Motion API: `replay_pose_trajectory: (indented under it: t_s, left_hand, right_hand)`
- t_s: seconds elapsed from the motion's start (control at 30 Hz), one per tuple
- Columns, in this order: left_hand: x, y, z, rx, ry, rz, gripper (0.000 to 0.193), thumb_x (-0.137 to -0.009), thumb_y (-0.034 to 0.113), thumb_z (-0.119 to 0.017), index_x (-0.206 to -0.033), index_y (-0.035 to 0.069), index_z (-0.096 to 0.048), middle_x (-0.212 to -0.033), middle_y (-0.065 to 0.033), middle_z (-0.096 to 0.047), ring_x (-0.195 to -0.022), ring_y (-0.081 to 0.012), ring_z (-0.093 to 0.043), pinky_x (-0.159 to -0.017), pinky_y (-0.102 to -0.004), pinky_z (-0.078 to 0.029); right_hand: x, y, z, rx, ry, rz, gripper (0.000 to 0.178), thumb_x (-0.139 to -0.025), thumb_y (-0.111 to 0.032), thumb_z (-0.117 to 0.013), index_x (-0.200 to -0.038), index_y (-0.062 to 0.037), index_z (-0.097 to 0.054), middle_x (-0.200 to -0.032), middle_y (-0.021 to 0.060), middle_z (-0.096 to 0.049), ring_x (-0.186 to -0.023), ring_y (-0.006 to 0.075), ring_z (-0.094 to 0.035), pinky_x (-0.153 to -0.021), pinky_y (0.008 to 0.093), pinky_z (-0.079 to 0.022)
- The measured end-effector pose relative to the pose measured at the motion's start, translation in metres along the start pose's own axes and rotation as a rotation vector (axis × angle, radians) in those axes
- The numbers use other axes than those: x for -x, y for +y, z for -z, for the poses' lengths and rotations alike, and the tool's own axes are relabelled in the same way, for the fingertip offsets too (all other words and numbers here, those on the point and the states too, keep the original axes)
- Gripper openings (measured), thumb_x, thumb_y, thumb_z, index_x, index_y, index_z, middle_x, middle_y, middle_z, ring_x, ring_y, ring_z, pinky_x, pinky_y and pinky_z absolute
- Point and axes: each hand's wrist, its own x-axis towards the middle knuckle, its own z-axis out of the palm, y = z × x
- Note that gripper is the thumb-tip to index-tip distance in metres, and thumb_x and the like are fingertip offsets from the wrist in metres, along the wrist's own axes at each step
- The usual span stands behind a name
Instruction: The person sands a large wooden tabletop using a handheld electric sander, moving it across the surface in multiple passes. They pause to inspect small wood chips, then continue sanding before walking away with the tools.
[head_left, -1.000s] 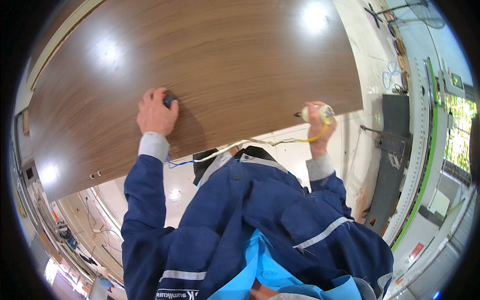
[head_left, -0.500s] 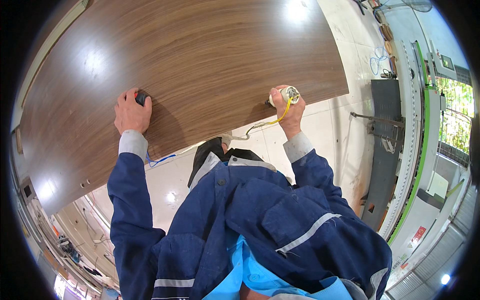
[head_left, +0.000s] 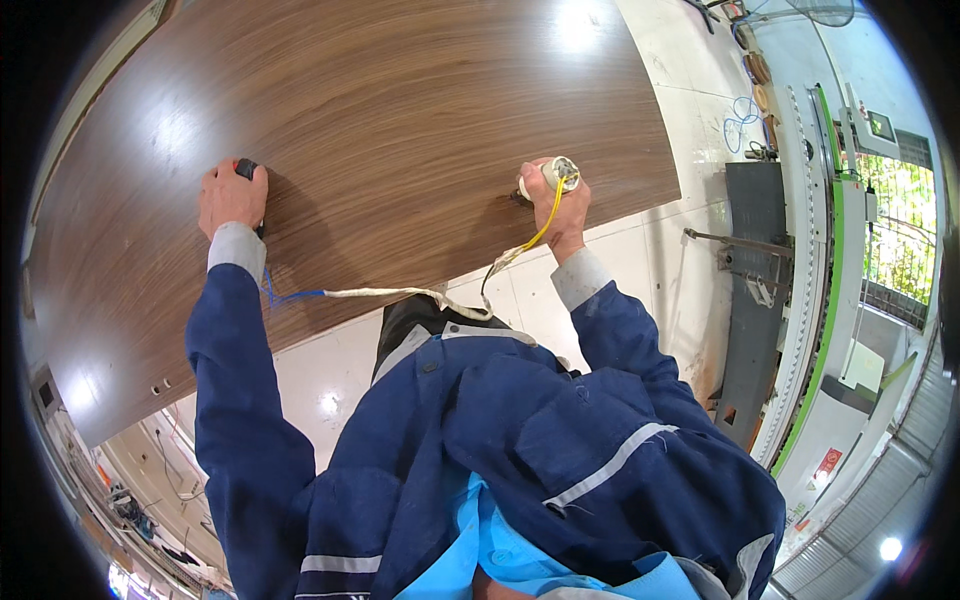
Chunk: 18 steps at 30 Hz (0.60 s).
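My left hand (head_left: 228,198) is closed over a small black hand tool (head_left: 245,169) resting on the wood-grain board (head_left: 400,130). Most of that tool hides under my palm, so its kind does not show. Blue wire (head_left: 295,297) trails from beneath that wrist and joins a whitish wrapped cord (head_left: 385,292). Farther right, my right hand (head_left: 566,212) grips a cream cylindrical power tool (head_left: 562,174) upright near the board's right end. A yellow cable (head_left: 549,217) leaves its top and runs down to the same cord. A small dark part of it shows beside my fingers.
The large brown board spreads in front of me, its near edge close to my waist. A long machine with a green rail (head_left: 828,320) stands at the right, with a grey panel (head_left: 752,290) beside it. Blue tubing (head_left: 740,125) lies on the tiled floor.
My left hand has slid left along the board with the black tool. The cord between the tools has come up and stretched out more. The whole view has shifted slightly.
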Motion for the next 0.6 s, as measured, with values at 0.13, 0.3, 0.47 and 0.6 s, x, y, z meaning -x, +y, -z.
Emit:
replay_pose_trajectory:
  t_s: [0.13,0.3,0.47,0.6]
  left_hand:
    - [-0.013,0.006,0.003,-0.002,-0.021,-0.001,0.053,-0.09,0.05,-0.063,-0.136,0.023,-0.065,-0.146,-0.0123,-0.057,-0.131,-0.0361,-0.058,-0.106,-0.0508,-0.05]
    - [-0.028,0.012,0.006,-0.001,-0.046,0.029,0.053,-0.09,0.049,-0.062,-0.138,0.026,-0.064,-0.149,-0.0109,-0.055,-0.134,-0.0342,-0.056,-0.108,-0.0503,-0.049]
    - [-0.039,0.017,0.007,-0.004,-0.06,0.055,0.055,-0.091,0.049,-0.061,-0.142,0.026,-0.062,-0.151,-0.0101,-0.054,-0.135,-0.0336,-0.055,-0.109,-0.05,-0.049]
    - [-0.044,0.02,0.009,0.003,-0.05,0.057,0.057,-0.091,0.049,-0.061,-0.143,0.026,-0.061,-0.152,-0.0094,-0.053,-0.137,-0.0336,-0.054,-0.11,-0.0498,-0.048]
  right_hand:
    - [-0.009,-0.004,-0.001,0.142,-0.039,0.038,0.023,-0.09,-0.024,-0.082,-0.089,-0.0031,-0.073,-0.078,0.0021,-0.071,-0.074,0.0113,-0.066,-0.069,0.0293,-0.055]
    - [-0.023,-0.007,-0.017,0.121,-0.019,0.058,0.023,-0.089,-0.024,-0.083,-0.09,-0.0024,-0.073,-0.077,0.0024,-0.072,-0.072,0.0109,-0.065,-0.068,0.0288,-0.054]
    - [-0.032,-0.008,-0.025,0.275,-0.039,-0.051,0.023,-0.088,-0.022,-0.083,-0.09,-0.0021,-0.073,-0.078,0.0027,-0.072,-0.072,0.0105,-0.065,-0.068,0.0289,-0.054]
    - [-0.05,-0.008,-0.029,0.163,0.015,0.233,0.026,-0.088,-0.026,-0.083,-0.089,-0.0015,-0.074,-0.077,0.0041,-0.072,-0.072,0.0122,-0.066,-0.07,0.0306,-0.055]
